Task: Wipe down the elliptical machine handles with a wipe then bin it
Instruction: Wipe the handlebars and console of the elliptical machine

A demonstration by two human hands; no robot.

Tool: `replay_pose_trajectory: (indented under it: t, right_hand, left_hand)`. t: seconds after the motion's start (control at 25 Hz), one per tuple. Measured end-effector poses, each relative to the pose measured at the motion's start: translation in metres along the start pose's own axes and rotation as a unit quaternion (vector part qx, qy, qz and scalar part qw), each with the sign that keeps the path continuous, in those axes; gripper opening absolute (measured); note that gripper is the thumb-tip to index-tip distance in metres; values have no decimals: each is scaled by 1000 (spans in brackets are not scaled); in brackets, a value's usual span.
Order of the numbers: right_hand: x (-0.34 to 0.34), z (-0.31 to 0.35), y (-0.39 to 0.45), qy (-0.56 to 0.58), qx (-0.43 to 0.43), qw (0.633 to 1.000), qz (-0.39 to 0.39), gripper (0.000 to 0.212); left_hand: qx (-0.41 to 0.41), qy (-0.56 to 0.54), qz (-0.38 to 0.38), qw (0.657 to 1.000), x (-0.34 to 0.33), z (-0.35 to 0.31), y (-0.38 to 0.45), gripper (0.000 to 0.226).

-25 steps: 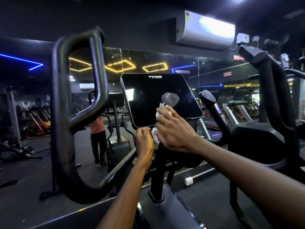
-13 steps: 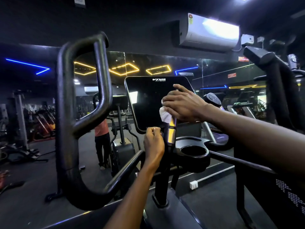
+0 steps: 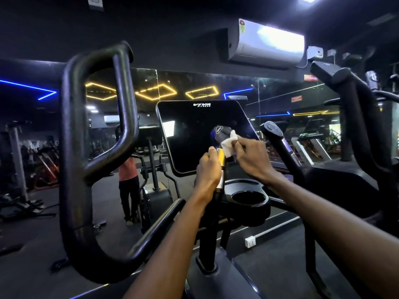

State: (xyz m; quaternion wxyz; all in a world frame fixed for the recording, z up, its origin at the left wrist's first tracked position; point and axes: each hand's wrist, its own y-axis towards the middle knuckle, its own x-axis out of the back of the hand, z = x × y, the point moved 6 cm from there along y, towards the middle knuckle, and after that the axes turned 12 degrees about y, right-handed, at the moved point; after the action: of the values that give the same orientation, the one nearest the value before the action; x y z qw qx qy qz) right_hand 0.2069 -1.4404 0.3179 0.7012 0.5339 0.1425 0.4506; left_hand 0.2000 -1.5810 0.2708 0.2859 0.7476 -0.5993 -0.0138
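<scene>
Left hand (image 3: 208, 169) grasps cylindrical handle (image 3: 220, 162) | right hand (image 3: 251, 157) pinches crumpled white wipe (image 3: 230, 143)

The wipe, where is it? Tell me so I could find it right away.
Find the big black screen in the middle of the machine. Just in front of its lower right part stands a short handle with a rounded cap, and the right hand presses the wipe against that cap. It is the only small, crumpled white thing there; everything around it is black.
</scene>
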Motion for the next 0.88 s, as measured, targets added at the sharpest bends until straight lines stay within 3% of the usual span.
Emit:
replay_pose_trajectory:
  t: [0.16,0.32,0.48,0.6,0.64,0.76,0.88]
  right_hand:
    - [-18,17,10,85,14,996,-21,38]
    - [-32,38,-13,27,186,982,7,49]
    - [-20,25,-3,-14,223,974,42,48]
    - [-25,22,-25,-46,314,945,76,43]
    - [-23,22,-21,-46,319,944,78,42]
    - [-16,22,-3,-2,222,975,28,44]
    - [-30,21,-32,-13,272,962,9,43]
  left_hand:
    - [17,-6,-42,999,0,-7,-6,73]
    - [-8,11,-72,997,8,-8,-11,63]
    - [-11,-1,-63,998,5,-7,-10,63]
    - [-22,1,-65,998,5,-4,-8,60]
    - [-22,2,-62,998,4,-3,-7,61]
    - [-15,8,-55,998,4,-3,-9,64]
    - [-31,22,-66,997,5,-2,-9,60]
